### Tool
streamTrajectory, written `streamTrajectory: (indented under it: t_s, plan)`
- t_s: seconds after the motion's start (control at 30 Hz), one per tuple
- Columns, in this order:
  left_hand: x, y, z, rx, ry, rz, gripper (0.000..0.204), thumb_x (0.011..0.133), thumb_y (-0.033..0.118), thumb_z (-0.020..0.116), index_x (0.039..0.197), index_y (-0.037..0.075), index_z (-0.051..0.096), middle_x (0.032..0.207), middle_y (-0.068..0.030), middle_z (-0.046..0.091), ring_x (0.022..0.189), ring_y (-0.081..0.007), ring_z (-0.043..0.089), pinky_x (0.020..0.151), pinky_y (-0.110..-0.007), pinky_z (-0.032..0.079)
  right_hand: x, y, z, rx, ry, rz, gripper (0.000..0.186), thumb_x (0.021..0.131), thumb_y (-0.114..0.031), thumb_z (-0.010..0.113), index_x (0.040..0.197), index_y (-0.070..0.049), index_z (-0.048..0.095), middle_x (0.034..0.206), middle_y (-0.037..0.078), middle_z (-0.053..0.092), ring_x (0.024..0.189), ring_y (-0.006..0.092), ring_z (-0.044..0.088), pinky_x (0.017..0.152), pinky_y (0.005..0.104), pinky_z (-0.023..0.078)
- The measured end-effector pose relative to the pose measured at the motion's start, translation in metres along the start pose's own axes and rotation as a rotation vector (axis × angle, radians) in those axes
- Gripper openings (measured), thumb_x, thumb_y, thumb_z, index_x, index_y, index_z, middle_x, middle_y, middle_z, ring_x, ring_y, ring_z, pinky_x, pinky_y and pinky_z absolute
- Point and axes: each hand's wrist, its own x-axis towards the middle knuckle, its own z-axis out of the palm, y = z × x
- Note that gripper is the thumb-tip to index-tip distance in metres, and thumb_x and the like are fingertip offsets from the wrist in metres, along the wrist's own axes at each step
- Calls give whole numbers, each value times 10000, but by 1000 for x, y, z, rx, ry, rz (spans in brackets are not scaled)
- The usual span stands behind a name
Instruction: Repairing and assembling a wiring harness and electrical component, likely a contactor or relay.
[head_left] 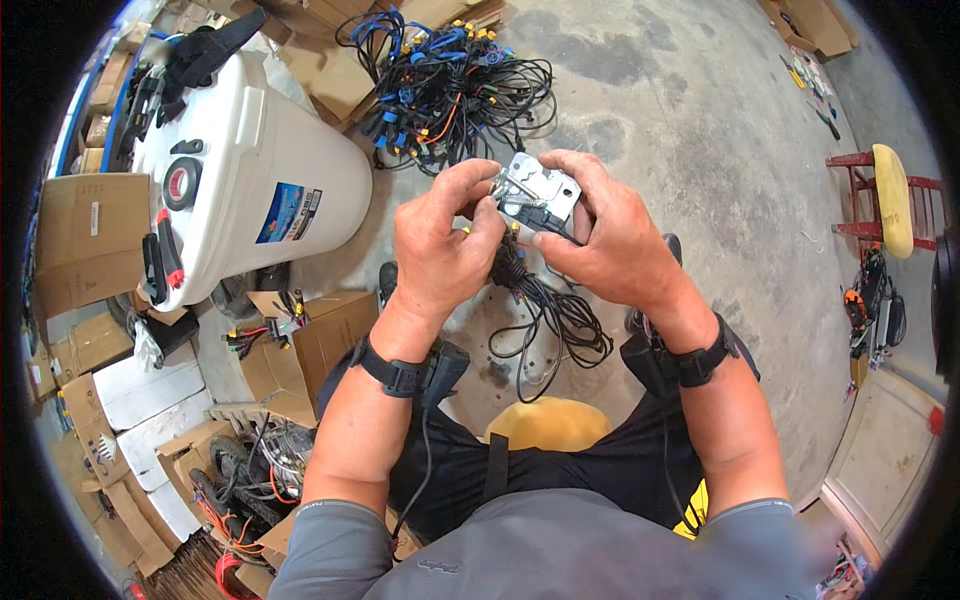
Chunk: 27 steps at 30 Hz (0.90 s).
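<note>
A silver metal latch (pixel 538 182), with a small spring and a black part along its lower edge, is held up between my hands. My left hand (pixel 445 245) is closed at the latch's left end, thumb and fingers pinching near the spring. My right hand (pixel 610 240) grips the right side, its thumb low by the black part and its fingers behind the plate. A dark cable runs from the latch area toward the right thumb; where it ends is hidden. Below the latch, a coil of black cables (pixel 560 330) lies on the floor between my legs.
A tangled cable heap (pixel 450 90) lies beyond. At left stands a white bucket (pixel 320 180) with a tape roll (pixel 180 185) and tools on top, among cardboard boxes (pixel 92 240). A red-framed chair (pixel 890 200) and scattered tools are at right. A yellow seat (pixel 545 420) is beneath me.
</note>
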Motion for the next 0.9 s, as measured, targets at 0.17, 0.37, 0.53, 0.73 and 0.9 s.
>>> streamTrajectory:
  t_s: [0.17,0.37,0.53,0.73,0.9]
  plan:
    - [3,-5,4,-10,44,57,327,793,-49,630,1115,9,627,869,-114,713,778,-190,713,691,-294,566,1,7,3,-42,90,-155,630,705,-106,742,1287,-6,521,924,86,588,637,125,495,675,280,478]
    - [4,2,-2,20,-3,-31,317,796,-31,616,1109,21,633,810,-119,716,707,-183,700,647,-288,553,-1,-4,-2,37,-23,79,634,716,-134,749,1296,0,528,687,1,507,570,76,442,570,257,414]
    - [-18,19,-11,16,-22,-135,315,808,-29,611,1117,26,641,793,-102,716,706,-135,681,661,-276,542,-15,-16,-4,117,-129,148,625,723,-144,746,1293,8,539,614,-52,436,544,41,396,527,235,359]
    - [-73,60,-25,32,-43,-124,325,788,-19,612,1108,35,626,744,-126,696,622,-158,658,596,-287,519,-58,-42,-10,97,-328,183,640,728,-151,744,1313,-1,531,693,-24,483,588,64,431,558,249,388]
    - [-132,97,-52,91,-55,-205,340,785,-20,614,1121,33,615,722,-106,687,568,-125,612,555,-280,492,-112,-74,8,147,-370,92,659,740,-166,759,1330,-3,513,750,27,548,641,110,491,603,289,432]
